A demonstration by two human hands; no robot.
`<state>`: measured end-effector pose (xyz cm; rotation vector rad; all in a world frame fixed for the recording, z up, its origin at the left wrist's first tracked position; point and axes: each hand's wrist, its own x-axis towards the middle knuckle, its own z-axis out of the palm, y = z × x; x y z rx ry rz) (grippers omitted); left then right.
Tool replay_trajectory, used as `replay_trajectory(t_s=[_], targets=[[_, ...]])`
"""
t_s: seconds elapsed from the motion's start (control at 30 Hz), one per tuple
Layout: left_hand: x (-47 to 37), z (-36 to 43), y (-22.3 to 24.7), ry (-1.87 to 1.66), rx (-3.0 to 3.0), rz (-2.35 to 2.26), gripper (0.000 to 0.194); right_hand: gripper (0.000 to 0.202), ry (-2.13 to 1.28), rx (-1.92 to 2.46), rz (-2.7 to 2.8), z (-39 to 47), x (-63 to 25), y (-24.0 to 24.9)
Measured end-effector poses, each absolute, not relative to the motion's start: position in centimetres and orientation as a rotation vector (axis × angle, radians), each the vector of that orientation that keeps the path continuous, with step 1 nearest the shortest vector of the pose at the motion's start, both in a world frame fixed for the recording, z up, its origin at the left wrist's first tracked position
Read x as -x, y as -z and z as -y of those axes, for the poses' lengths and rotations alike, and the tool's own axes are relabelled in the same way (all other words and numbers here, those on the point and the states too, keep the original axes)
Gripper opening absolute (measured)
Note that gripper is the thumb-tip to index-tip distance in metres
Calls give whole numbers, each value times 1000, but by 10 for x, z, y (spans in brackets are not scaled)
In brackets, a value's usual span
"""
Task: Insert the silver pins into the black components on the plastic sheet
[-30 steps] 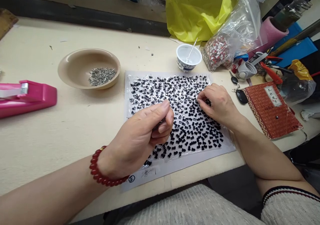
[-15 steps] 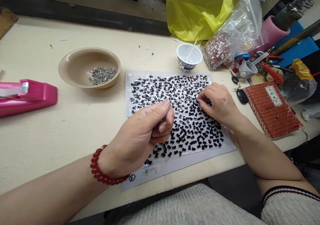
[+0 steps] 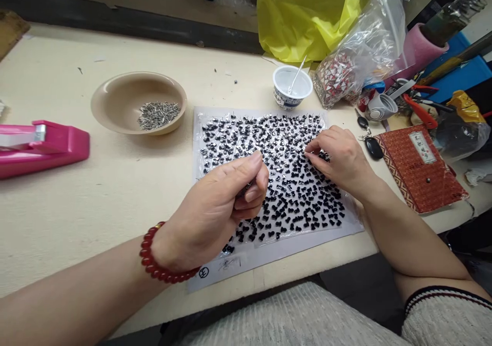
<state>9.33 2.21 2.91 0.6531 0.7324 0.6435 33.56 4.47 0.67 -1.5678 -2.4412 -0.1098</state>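
Note:
A sheet covered in clear film (image 3: 269, 246) lies on the table, bearing many small black bow-shaped pieces (image 3: 307, 214). Thin metal pins stand up from pieces along its far edge. My left hand (image 3: 230, 192), with a red bead bracelet (image 3: 151, 256) at the wrist, is curled closed above the sheet's left part. Small greyish metal bits, apparently pins, show between its fingers. At the sheet's right side, my right hand (image 3: 336, 156) has thumb and forefinger pinched low among the black pieces. Whatever sits at those fingertips is too small to make out.
A beige bowl (image 3: 111, 105) of small silver pins (image 3: 158, 115) is beyond my left hand. A pink tape dispenser (image 3: 65, 146) stands left. Behind the sheet are a white cup (image 3: 288, 97) and a yellow bag (image 3: 295, 23). A red notebook (image 3: 418, 177) and keys (image 3: 372, 148) lie right.
Both hands stay in nearly the same places and poses. The whole view has shifted very slightly; nothing is visibly taken up or let go.

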Motion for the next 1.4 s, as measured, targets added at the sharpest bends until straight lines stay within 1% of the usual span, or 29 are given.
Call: replay_trajectory(t_s=[0.1,0.23,0.33,0.53,0.67,1.07,1.4], targets=[[-94,-22,-30,-685,-641,-745,38,8,59,1525,2416,-40,-334,-15],[-94,-23,-33,-740,-597,-780,28,9,-209,1336,2494,-30,-322,-22],[-94,-25,-35,-740,-593,-768,24,10,-290,1256,2596,-26,-311,-22],[-93,-26,-38,-725,-598,-776,31,13,-175,1254,2814,-30,-298,-20],[-93,-25,-39,-719,-597,-777,33,15,-35,1270,2873,-33,-293,-20],[-92,-24,-39,-726,-617,-758,34,15,261,1259,3014,-37,-282,-23],[-91,-24,-37,-725,-626,-741,33,17,372,1083,3088,-38,-280,-23]])
